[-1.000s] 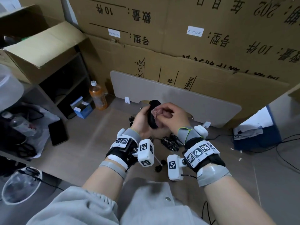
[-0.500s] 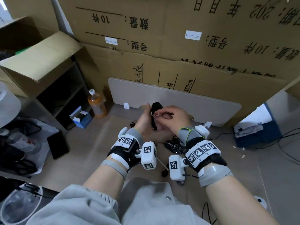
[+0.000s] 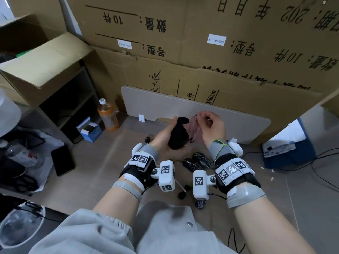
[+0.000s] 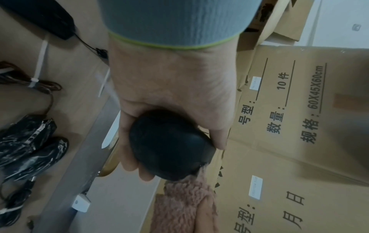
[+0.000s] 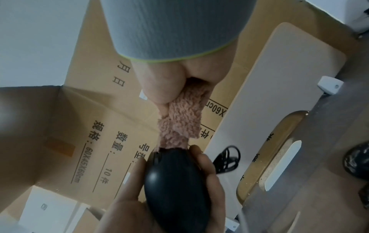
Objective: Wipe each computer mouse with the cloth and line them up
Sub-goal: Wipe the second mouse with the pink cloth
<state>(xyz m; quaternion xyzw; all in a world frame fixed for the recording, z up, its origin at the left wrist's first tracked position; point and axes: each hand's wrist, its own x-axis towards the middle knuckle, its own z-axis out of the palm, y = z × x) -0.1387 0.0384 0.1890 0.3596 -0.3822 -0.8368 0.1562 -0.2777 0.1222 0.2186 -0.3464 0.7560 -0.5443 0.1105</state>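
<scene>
My left hand [image 3: 166, 133] grips a smooth black mouse [image 3: 178, 133] in the air above the floor, fingers and thumb curled round its sides; the same mouse [image 4: 171, 147] fills the left wrist view. My right hand [image 3: 211, 123] pinches a fluffy pink cloth [image 3: 195, 129] just right of the mouse. In the right wrist view the cloth [image 5: 182, 119] hangs from my fingers and its lower end touches the front tip of the mouse [image 5: 176, 187]. Two patterned black mice [image 3: 197, 162] with cables lie on the floor below my hands.
Big cardboard boxes [image 3: 201, 52] form a wall ahead, with a grey board [image 3: 165, 107] leaning on them. An orange drink bottle [image 3: 108, 115], a small blue box [image 3: 89, 130] and a black phone [image 3: 62, 160] sit at left. A blue box [image 3: 288, 149] and cables lie at right.
My right hand has pulled the cloth off the mouse and moved right and up, so the hands are now apart. The left hand has turned the mouse more broadside.
</scene>
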